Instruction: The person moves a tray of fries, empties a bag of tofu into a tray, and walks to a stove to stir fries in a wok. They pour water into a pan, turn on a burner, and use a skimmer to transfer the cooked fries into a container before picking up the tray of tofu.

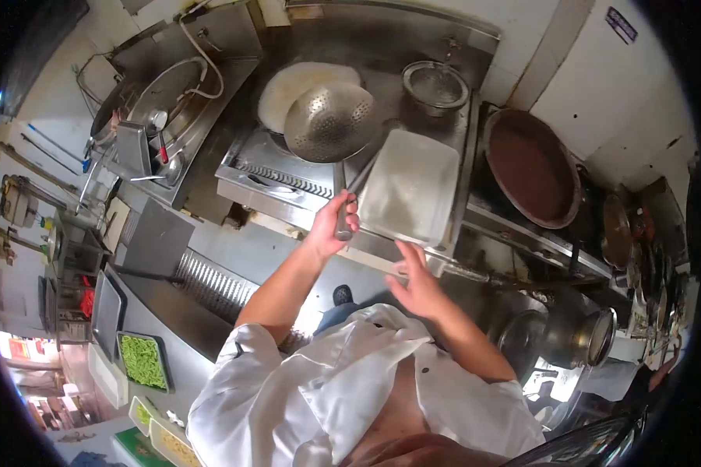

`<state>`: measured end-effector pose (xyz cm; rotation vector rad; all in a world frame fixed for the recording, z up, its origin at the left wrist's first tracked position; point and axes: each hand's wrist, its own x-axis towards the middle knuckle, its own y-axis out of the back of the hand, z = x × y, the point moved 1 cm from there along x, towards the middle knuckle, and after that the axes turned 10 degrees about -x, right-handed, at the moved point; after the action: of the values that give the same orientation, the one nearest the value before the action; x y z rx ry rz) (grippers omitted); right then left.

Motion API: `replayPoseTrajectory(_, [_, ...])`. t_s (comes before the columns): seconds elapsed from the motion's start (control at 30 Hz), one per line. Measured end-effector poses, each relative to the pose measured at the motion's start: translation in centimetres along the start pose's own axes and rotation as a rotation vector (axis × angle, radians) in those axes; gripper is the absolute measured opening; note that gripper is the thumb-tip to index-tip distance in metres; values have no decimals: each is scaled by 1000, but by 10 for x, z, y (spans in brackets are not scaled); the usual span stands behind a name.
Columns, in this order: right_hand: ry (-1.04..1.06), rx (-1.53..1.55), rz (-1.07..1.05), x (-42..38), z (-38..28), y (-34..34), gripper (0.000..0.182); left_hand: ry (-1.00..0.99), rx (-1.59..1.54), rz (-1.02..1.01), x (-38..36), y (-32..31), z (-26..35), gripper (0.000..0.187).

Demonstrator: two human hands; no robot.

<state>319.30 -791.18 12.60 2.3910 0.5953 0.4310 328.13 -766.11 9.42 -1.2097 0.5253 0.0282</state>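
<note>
Fingers of R hand (pixel 419 289): released, spread, near container's near edge. L hand (pixel 336 226): fingers clenched round handle of perf. ladle (pixel 331 123). Container (pixel 411 187), translucent: near R corner, stove (pixel 249 155). Ladle bowl: over wok's (pixel 260 97) near R edge. Sieve (pixel 435 84): far R corner.

Tub (pixel 411 187) blocks ahead; gap, seemingly, between skimmer (pixel 329 123) and sieve (pixel 435 84)
</note>
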Motion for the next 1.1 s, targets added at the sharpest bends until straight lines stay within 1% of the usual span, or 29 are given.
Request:
replayPoseTrajectory(0.03, [-172,82,-47,13,7,-15,66,-34,125,49,-3,3,44,22])
replayPoseTrajectory(0.07, [-328,148,-92,11,20,-18,62,-65,167,103,0,5,68,17])
replayPoseTrajectory(0.1, [-334,155,-87,9,33,-24,62,-124,216,142,6,4,94,16])
replayPoseTrajectory(0.13, [-344,143,-55,5,46,-31,55,-182,266,182,12,2,120,15])
replayPoseTrajectory(0.17, [-352,130,-28,-2,59,-37,48,-221,306,180,16,-5,142,13])
replayPoseTrajectory(0.2, [-355,134,-34,-10,76,-43,48,-265,342,179,19,-12,163,12])
replayPoseTrajectory(0.27, [-315,112,-4,-20,105,-52,40,-241,525,329,36,6,222,11])
replayPoseTrajectory(0.3, [-385,301,-12,-20,109,-51,35,-195,503,316,43,7,247,10])
replayPoseTrajectory(0.33, [-388,313,-21,-17,110,-47,35,-145,479,312,48,9,265,10])
replayPoseTrajectory(0.37, [-489,211,-87,-17,111,-41,32,-170,497,322,56,19,278,6])
replayPoseTrajectory(0.4, [-576,105,-146,-9,117,-37,30,-182,501,337,55,15,281,6])
replayPoseTrajectory(0.47, [-561,72,-169,-9,148,-42,30,-424,811,464,60,-7,294,10])
replayPoseTrajectory(0.5, [-561,22,-199,-14,164,-48,30,-436,918,426,70,4,314,10])
replayPoseTrajectory(0.53, [-555,33,-209,-16,177,-53,30,-439,923,441,81,19,339,10])
replayPoseTrajectory(0.6, [-720,-16,-272,-28,205,-66,32,-420,1372,573,102,44,379,22])
replayPoseTrajectory(0.63, [-730,-10,-280,-37,216,-72,32,-450,1490,685,104,27,377,32])
replayPoseTrajectory(0.67, [-752,-95,-299,-48,224,-77,30,-431,1493,682,111,37,381,32])
replayPoseTrajectory(0.7, [-768,-187,-310,-59,238,-82,29,-563,1681,739,121,52,393,34])
replayPoseTrajectory(0.73, [-778,-195,-306,-140,295,-98,29,-707,1862,791,133,73,408,35])
replayPoseTrajectory(0.77, [-610,-264,-284,-183,332,-124,30,-692,1810,799,151,105,427,36])
replayPoseTrajectory(0.8, [-442,-329,-261,-194,351,-165,32,-684,1805,787,152,96,421,36])
replayPoseTrajectory(0.83, [-456,-335,-257,-210,341,-166,32,-535,1647,766,144,76,408,36])
replayPoseTrajectory(0.87, [-363,-508,-378,-223,330,-170,26,-390,1491,737,139,57,399,36])
replayPoseTrajectory(0.9, [-270,-677,-502,-227,315,-169,20,-287,1424,716,141,52,398,27])
replayPoseTrajectory(0.93, [-290,-681,-500,-223,289,-162,20,-274,1426,697,141,66,405,27])
replayPoseTrajectory(1.0, [-1113,-55,-452,-228,239,-167,17,-218,1480,-94,142,96,422,12])
replayPoseTrajectory(1.03, [-1137,-53,-435,-224,225,-178,17,-203,1477,-120,150,93,428,12])
replayPoseTrajectory(1.1, [-1198,1,-328,-185,171,-263,17,314,691,347,157,95,431,8])
